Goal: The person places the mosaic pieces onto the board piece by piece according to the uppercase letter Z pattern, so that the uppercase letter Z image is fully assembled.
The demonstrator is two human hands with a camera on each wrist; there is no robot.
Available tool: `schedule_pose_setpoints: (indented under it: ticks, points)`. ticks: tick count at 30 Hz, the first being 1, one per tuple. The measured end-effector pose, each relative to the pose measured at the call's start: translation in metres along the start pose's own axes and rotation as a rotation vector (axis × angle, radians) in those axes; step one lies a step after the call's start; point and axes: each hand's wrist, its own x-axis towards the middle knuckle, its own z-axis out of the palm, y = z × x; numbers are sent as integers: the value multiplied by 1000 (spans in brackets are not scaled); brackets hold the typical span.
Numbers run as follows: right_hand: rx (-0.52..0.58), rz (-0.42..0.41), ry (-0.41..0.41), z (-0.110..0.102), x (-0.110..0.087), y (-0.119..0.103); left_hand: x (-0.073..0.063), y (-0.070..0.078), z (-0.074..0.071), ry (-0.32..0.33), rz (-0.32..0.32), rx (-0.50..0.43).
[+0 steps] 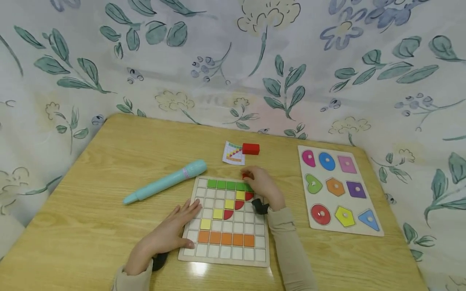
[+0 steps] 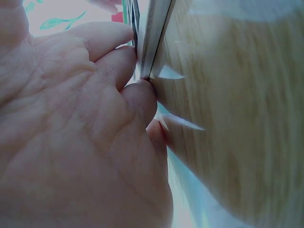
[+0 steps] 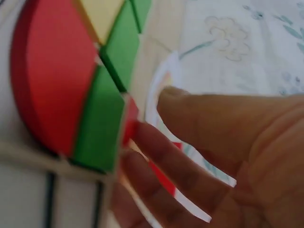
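A pale wooden grid board (image 1: 233, 262) carries a green row, stepped yellow squares, red rounded pieces (image 1: 228, 214) and an orange row. My left hand (image 1: 167, 230) lies across the board's left edge with fingers extended and thumb near its lower corner. In the left wrist view, fingertips of the left hand (image 2: 90, 128) meet the board's rim (image 2: 153, 40). At the far right corner, my right hand (image 1: 263, 184) has its fingers around a small red piece (image 1: 246, 176). The right wrist view shows this red piece (image 3: 130, 121) at the fingertips, beside a green tile (image 3: 99, 121).
A small pattern card (image 1: 233, 154) lies behind the board, with a red block (image 1: 251, 149) over its right edge. A turquoise pen-shaped object (image 1: 165, 184) lies at the left. On the right is a shape puzzle board (image 1: 342, 190); a floral cloth (image 1: 204, 97) hangs behind the table.
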Motion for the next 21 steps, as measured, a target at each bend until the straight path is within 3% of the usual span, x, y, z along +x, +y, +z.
schedule_pose_setpoints:
  ticks: [6,11,18,21]
  points:
    - [-24,-5,37,10,12,-4,-5,3,-5,11,28,32]
    - [9,30,56,11,9,1,-5,2,-2,3,53,51]
    - [164,-21,230,1,-7,0,-7,-4,-4,1,65,60]
    - [206,-22,266,-2,-19,0,-7,-6,-5,-2,64,67]
